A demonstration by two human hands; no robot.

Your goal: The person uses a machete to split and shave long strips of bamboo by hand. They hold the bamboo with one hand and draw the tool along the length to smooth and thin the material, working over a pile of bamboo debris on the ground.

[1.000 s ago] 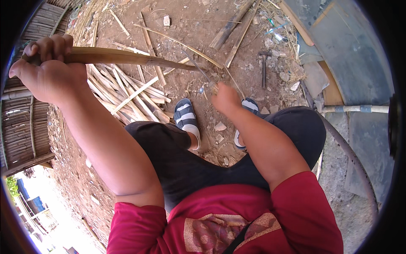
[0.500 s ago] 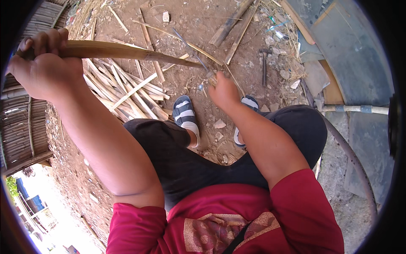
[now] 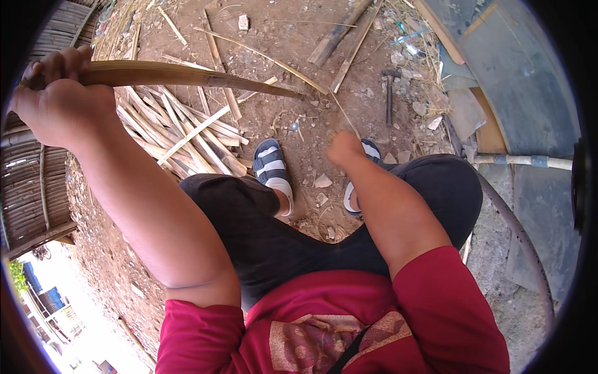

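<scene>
My left hand (image 3: 71, 109), raised at the upper left, is wrapped round the thick end of a long split-bamboo strip (image 3: 180, 75). From there the strip runs right, and its narrow far end reaches toward the ground ahead of my feet. My right hand (image 3: 346, 150) is a closed fist just above my right sandal (image 3: 370, 149), apart from the strip. A thin-bladed knife showed in that fist a moment ago; its blade is now hidden from this view. Below the held strip lies a pile of pale split-bamboo strips (image 3: 187, 140).
A hammer (image 3: 389, 100) lies on the dirt ahead to the right. Wooden pieces (image 3: 339, 34) and stone chips are scattered about. Large grey-blue sheets (image 3: 523, 81) lie at the right, crossed near their lower part by a pale pole (image 3: 523, 161). A bamboo-slat wall (image 3: 28, 187) stands left.
My right hand has drawn back toward me and slightly right, away from the strip's end. The knife blade has gone out of sight. My left hand and the strip have shifted slightly left.
</scene>
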